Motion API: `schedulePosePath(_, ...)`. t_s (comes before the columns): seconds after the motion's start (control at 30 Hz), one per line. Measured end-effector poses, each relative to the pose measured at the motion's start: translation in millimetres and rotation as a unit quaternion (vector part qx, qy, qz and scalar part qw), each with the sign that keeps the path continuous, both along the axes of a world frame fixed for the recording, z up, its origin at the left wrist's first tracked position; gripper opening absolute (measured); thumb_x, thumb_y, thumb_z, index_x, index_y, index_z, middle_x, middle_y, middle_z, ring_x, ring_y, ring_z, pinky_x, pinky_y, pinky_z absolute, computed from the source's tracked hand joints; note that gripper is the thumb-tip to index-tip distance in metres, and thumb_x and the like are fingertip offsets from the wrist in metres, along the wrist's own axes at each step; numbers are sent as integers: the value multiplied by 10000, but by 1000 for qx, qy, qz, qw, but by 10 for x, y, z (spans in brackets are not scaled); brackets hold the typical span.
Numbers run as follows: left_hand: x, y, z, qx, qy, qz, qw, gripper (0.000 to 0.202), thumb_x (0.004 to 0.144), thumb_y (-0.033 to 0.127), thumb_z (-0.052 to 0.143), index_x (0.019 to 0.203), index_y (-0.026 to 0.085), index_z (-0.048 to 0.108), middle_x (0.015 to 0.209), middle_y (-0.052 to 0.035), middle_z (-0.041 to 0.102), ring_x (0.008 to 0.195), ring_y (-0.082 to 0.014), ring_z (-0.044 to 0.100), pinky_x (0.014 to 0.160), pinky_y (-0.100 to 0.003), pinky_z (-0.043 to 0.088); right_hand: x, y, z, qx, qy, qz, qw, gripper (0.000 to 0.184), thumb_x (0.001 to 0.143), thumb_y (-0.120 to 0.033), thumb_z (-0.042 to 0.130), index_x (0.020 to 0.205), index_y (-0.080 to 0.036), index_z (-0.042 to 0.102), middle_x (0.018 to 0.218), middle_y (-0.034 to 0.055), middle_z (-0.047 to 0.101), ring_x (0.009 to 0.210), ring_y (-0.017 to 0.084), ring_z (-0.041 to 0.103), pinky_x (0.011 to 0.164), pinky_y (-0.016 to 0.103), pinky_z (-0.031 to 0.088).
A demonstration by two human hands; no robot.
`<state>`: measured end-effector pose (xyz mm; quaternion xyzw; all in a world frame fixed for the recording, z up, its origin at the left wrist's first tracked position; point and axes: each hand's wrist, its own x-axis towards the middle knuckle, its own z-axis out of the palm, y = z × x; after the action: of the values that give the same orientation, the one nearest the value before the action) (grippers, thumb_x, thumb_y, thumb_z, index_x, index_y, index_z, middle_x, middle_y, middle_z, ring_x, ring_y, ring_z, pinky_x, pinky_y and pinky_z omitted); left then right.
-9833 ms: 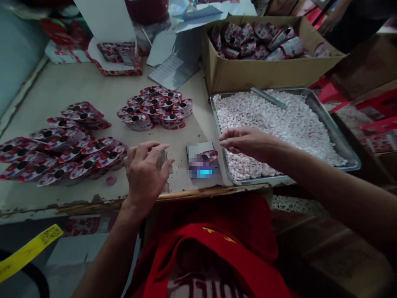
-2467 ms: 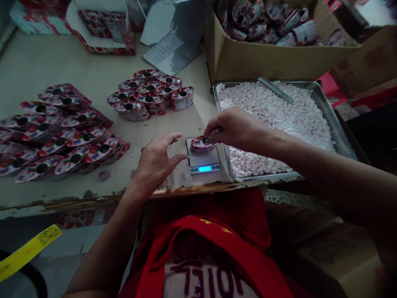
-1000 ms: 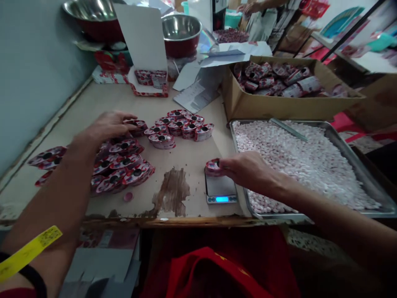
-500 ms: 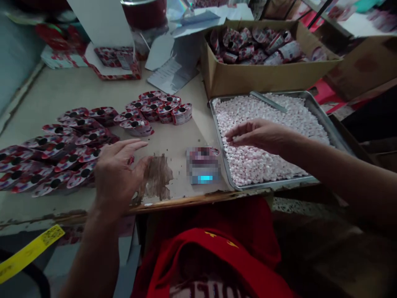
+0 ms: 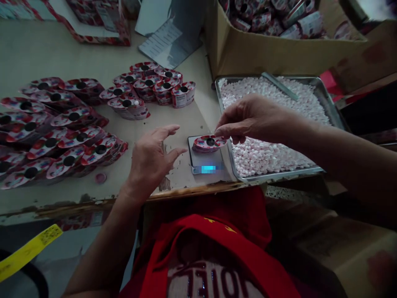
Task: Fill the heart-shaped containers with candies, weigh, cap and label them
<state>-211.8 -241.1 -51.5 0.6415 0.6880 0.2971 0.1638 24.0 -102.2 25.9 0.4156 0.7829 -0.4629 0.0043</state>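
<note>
A red printed packet [image 5: 201, 143] with an oval top and a dark round hole stands on a small digital scale [image 5: 198, 159], whose display glows blue. My right hand [image 5: 245, 118] is over the packet's right end, thumb and fingers pinched together; anything between them is hidden. Just left of the scale is my left hand [image 5: 155, 155], thumb and fingers apart and nothing between them. Right of the scale lies a metal tray [image 5: 232, 159] full of small whitish-pink pellets [image 5: 260, 161]. A flat metal strip [image 5: 281, 86] rests on the pellets.
Several similar packets [image 5: 71, 118] stand in a group at the left, and more packets [image 5: 149, 82] stand behind my left hand. A cardboard box [image 5: 266, 54] of packets is behind the tray. A small pink round piece [image 5: 100, 178] lies near the table's front edge.
My left hand has moved right, from beside the left packets to beside the scale. My right hand has come from above the pellets to the packet on the scale. The view has tilted down.
</note>
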Motion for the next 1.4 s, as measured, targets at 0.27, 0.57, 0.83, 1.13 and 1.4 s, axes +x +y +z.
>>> schedulePosePath(0.27, 87, 85, -142, -27, -45, -18, 998, 668, 767, 270, 912, 1370, 270, 625, 1221, -63, 746, 1154, -260, 682, 1045, -419, 534, -54, 6, 22, 16, 11, 3, 1000, 297, 817, -463, 851, 909, -181, 831, 713, 31, 726, 706, 168, 693, 647, 302, 557)
schedulePosePath(0.57, 341, 163, -159, -38, -58, -32, 997, 767, 689, 226, 961, 1356, 256, 583, 1231, -73, 730, 1143, -275, 668, 982, -412, 537, -62, -120, 71, 86, -3, 28, 996, 239, 866, -396, 790, 958, -182, 842, 734, 16, 739, 704, 153, 668, 653, 285, 498)
schedulePosePath(0.83, 375, 154, -141, -32, -49, -58, 997, 706, 703, 207, 953, 1318, 253, 610, 1262, -79, 731, 1156, -289, 672, 1022, -445, 526, -155, -93, -124, 258, -44, 69, 963, 163, 864, -233, 759, 994, -220, 856, 846, 29, 783, 778, 172, 695, 715, 287, 473)
schedulePosePath(1.13, 232, 276, -122, -34, -48, -62, 996, 650, 739, 243, 930, 1325, 229, 651, 1269, -87, 738, 1162, -281, 678, 1046, -439, 532, 822, 0, -464, 350, -173, 139, 910, 285, 916, -279, 695, 1170, -175, 770, 1098, 121, 742, 899, 230, 674, 765, 331, 473)
schedulePosePath(1.4, -174, 464, -260, -63, -9, -53, 997, 248, 851, 179, 769, 1098, 202, 765, 1069, -69, 766, 930, -210, 703, 872, -345, 565, 853, 1, -639, 286, -190, 22, 939, 117, 887, -259, 666, 887, -181, 753, 835, 76, 727, 700, 192, 631, 615, 305, 389)
